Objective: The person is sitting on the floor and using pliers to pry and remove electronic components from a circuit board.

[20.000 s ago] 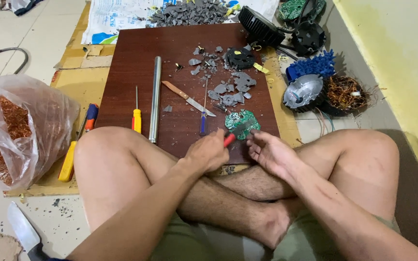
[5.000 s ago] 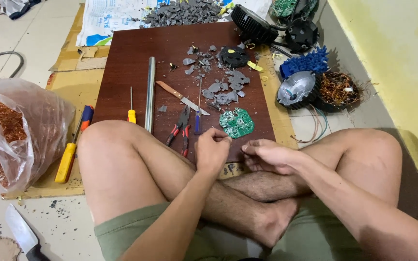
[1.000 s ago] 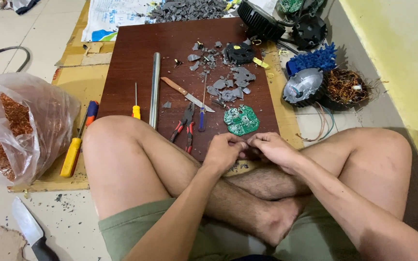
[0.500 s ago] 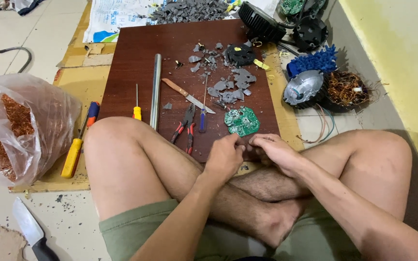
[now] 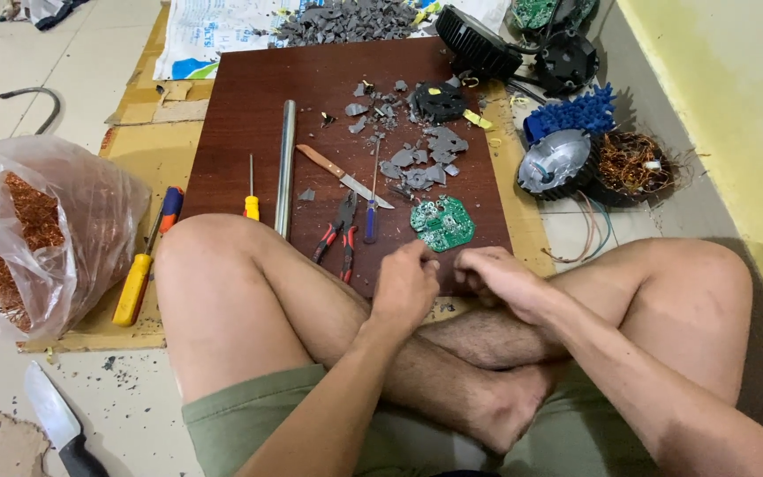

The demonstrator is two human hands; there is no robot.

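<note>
An informal floor workshop for taking electronics apart: a person sits cross-legged on a tiled floor before a dark wooden board (image 5: pixel 249 115) strewn with grey plastic fragments (image 5: pixel 417 163), pliers (image 5: pixel 339 231), screwdrivers, a green circuit board (image 5: pixel 442 223) and a bag of copper wire (image 5: pixel 19 238).

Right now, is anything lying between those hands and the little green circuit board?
Nothing visible. The green circuit board lies on bare brown board just beyond the left hand and right hand; the red-handled pliers sit off to its left.
</note>
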